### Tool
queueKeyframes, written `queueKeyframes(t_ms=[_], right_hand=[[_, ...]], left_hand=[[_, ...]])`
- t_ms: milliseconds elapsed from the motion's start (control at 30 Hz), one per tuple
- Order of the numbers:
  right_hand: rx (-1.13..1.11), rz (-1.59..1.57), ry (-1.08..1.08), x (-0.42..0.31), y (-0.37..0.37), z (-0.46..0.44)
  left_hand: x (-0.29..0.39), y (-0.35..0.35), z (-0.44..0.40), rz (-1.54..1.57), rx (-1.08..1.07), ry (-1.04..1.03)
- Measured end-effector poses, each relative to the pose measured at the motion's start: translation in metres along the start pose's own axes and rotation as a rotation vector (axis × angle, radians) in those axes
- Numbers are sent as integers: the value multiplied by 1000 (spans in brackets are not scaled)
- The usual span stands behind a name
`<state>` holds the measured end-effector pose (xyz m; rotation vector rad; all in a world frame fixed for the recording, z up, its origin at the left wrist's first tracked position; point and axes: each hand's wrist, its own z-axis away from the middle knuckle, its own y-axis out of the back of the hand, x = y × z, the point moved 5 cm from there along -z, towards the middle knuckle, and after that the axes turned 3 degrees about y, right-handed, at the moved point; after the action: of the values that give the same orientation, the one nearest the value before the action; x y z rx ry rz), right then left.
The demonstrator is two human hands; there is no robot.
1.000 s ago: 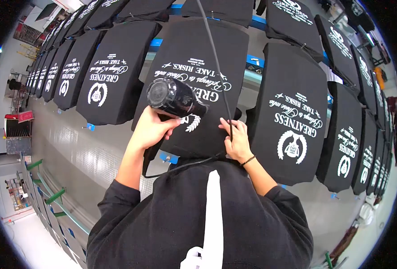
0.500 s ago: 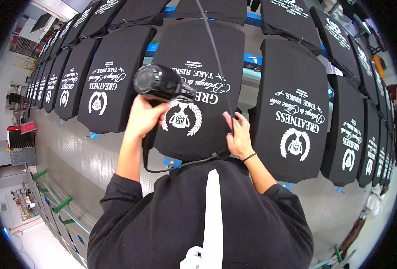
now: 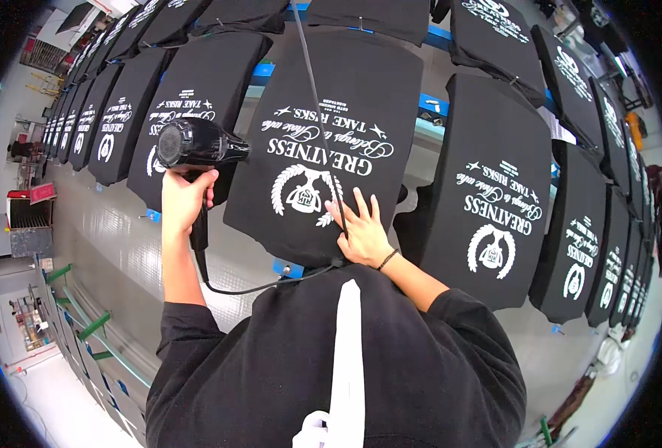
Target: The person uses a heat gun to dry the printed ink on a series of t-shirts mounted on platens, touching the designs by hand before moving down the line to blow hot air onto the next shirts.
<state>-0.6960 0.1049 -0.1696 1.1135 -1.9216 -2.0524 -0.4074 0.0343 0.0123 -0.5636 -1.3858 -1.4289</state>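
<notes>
The middle shirt (image 3: 331, 82) lies over a board, its white print upside down to the wearer: GREATNESS, then "Belongs to Those who" in script, then TAKE RISKS. between small stars, with a smaller line beyond that is too fine to read. Nearest the wearer is a wreath around an emblem whose inner letters cannot be made out. The left hand (image 3: 185, 198) is closed around the handle of a black dryer (image 3: 196, 145), its barrel level and its nozzle towards the middle shirt. The dryer hangs over the near part of the left shirt (image 3: 215, 71), hiding some of that print, though TAKE RISKS. still reads beside it; no brand can be read on the dryer. The right hand (image 3: 364, 233) is spread over the middle shirt at the right side of the wreath, fingers fanned. A cord (image 3: 307, 60) comes down from the top across the lettering, cutting over GREATNESS, and reaches this hand by the thumb; whether it is pinched there I cannot tell. Another length loops from the dryer's handle past a blue bracket (image 3: 288, 269) to the near edge of the shirt. A dark bracelet (image 3: 388, 259) circles the right wrist. The right shirt (image 3: 488, 112) carries the same words and wreath, and more printed shirts run off in rows on both sides, with a green rail (image 3: 94, 327) at lower left
</notes>
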Motion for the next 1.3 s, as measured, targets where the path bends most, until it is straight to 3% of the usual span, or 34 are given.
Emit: queueKeyframes(t_ms=[133, 500, 733, 967, 1300], right_hand=[[31, 5, 13, -5, -8, 9], [58, -35, 39, -8, -15, 31], [49, -45, 53, -4, -16, 34], [53, -61, 121, -7, -10, 24], [54, -96, 180, -3, -4, 25]], left_hand=[[1, -15, 0, 3, -40, 19], [34, -109, 2, 91, -428, -28], [45, -141, 4, 42, -525, -52], [43, -107, 8, 95, -490, -61], [14, -31, -14, -57, -93, -19]])
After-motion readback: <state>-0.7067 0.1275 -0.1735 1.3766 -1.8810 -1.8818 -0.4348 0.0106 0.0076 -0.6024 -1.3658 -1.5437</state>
